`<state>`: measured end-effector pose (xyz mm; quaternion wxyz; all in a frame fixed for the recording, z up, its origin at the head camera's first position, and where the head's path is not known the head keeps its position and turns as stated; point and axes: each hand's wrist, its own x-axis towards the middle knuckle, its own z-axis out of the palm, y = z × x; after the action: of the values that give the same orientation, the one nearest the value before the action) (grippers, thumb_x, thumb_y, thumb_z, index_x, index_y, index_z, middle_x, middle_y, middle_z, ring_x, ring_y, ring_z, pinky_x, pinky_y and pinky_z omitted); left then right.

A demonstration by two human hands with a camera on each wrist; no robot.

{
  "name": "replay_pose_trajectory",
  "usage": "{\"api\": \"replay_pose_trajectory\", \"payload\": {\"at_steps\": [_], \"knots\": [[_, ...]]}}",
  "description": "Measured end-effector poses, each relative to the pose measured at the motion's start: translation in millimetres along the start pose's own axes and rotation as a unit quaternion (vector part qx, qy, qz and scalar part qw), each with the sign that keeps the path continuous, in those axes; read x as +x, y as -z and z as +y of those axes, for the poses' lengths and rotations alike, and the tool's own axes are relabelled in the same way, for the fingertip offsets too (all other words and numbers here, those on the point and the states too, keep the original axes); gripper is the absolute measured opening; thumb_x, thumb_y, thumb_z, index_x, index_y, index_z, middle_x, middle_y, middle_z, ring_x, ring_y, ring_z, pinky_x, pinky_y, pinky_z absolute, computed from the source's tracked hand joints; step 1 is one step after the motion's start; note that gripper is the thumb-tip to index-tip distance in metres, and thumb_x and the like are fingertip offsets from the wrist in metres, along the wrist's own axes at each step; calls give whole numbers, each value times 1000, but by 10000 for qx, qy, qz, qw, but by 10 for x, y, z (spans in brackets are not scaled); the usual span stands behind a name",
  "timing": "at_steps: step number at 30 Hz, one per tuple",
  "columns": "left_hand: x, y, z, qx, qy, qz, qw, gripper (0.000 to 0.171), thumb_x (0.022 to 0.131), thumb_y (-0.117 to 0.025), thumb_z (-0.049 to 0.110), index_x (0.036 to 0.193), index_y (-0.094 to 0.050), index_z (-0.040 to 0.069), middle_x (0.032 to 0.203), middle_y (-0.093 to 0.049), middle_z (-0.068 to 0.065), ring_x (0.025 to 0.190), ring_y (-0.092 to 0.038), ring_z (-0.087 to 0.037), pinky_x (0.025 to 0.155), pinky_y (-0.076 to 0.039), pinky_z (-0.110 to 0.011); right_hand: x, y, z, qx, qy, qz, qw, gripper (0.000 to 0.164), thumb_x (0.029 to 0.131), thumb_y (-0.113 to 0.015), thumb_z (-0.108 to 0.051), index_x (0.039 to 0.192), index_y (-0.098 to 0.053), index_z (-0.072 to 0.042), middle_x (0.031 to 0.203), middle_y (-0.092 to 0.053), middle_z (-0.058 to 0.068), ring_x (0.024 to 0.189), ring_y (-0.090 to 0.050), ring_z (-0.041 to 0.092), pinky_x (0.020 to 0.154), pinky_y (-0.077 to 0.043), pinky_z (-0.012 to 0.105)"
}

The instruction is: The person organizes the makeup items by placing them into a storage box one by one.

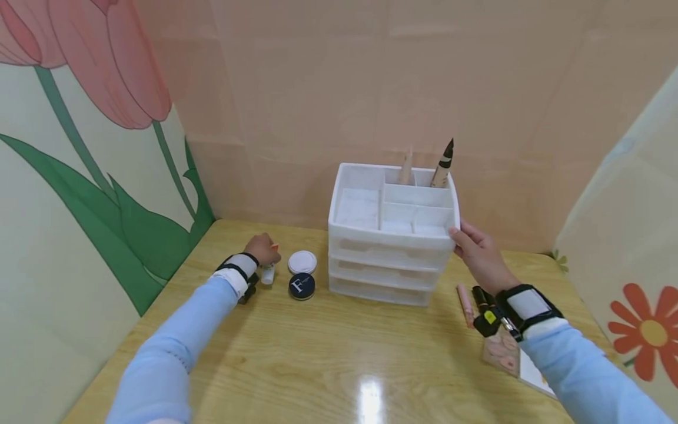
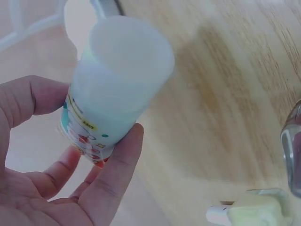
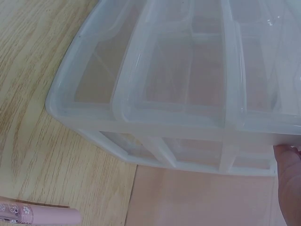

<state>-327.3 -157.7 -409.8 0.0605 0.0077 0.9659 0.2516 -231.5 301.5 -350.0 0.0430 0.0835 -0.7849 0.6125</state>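
My left hand (image 1: 262,250) pinches a small white cylindrical bottle (image 2: 113,89) with a cartoon label between thumb and fingers, over the left part of the table. In the left wrist view its pale, blunt end points up, and red shows near its lower end. On the right, my other hand (image 1: 483,260) grips the top right edge of a white drawer organizer (image 1: 389,253), thumb at the front corner. Clear drawers of the organizer fill the right wrist view. A beige tube (image 1: 406,168) and a black-and-beige pen (image 1: 442,166) stand in its top compartments.
Beside the left hand lie a round white compact (image 1: 302,262) and a black compact (image 1: 302,287). Right of the organizer are a pink tube (image 1: 465,305), black tubes (image 1: 481,299), a palette (image 1: 501,354) and a white flat item (image 1: 536,374). A yellowish small item (image 2: 257,210) lies below the bottle.
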Motion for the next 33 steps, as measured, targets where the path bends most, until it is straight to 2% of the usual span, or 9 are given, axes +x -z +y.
{"api": "replay_pose_trajectory", "payload": {"at_steps": [3, 10, 14, 20, 27, 33], "knots": [[-18, 46, 27, -114, -158, -4, 9998, 49, 78, -73, 12, 119, -56, -10, 109, -61, -22, 96, -58, -31, 82, -52, -38, 4, 3, 11, -84, 12, 3, 10000, 62, 101, -47, -43, 154, -28, -17, 157, -25, 13, 133, -39, 23, 97, -43, 23], [-55, 235, 84, -641, -524, -73, 9965, 52, 81, -73, 10, 125, -52, -7, 119, -57, -23, 102, -56, -33, 87, -50, -41, 2, 11, -16, -178, 20, -68, 9998, 61, 102, -44, -43, 154, -26, -17, 157, -24, 13, 135, -37, 26, 100, -41, 28], [-147, 404, 146, -858, -738, 42, 9936, 53, 80, -73, 8, 126, -51, -8, 123, -55, -25, 105, -55, -35, 91, -49, -44, -2, 0, -34, -169, -59, -49, 9998, 61, 102, -45, -43, 154, -27, -18, 157, -26, 12, 135, -38, 27, 99, -42, 27], [-323, 652, 332, -1198, -956, 150, 9881, 48, 83, -70, 4, 125, -49, -6, 119, -54, -23, 102, -56, -35, 86, -51, -44, -10, 6, -33, -200, -86, -39, 9998, 60, 102, -43, -43, 154, -27, -18, 157, -25, 12, 134, -38, 28, 98, -42, 25], [-516, 909, 567, -1999, -1425, 378, 9686, 40, 86, -67, 0, 121, -46, -3, 117, -50, -21, 101, -54, -36, 81, -53, -44, 1, 22, -33, -175, -205, 22, 9996, 60, 101, -45, -45, 154, -28, -22, 158, -26, 8, 135, -38, 28, 98, -41, 27], [-696, 1141, 828, -2388, -1868, 600, 9511, 41, 88, -65, 1, 123, -45, -3, 127, -44, -21, 107, -52, -37, 81, -52, -43, 0, 45, -24, -89, -176, -24, 9998, 60, 102, -45, -42, 154, -26, -21, 158, -24, 10, 135, -37, 27, 101, -39, 31]]}}
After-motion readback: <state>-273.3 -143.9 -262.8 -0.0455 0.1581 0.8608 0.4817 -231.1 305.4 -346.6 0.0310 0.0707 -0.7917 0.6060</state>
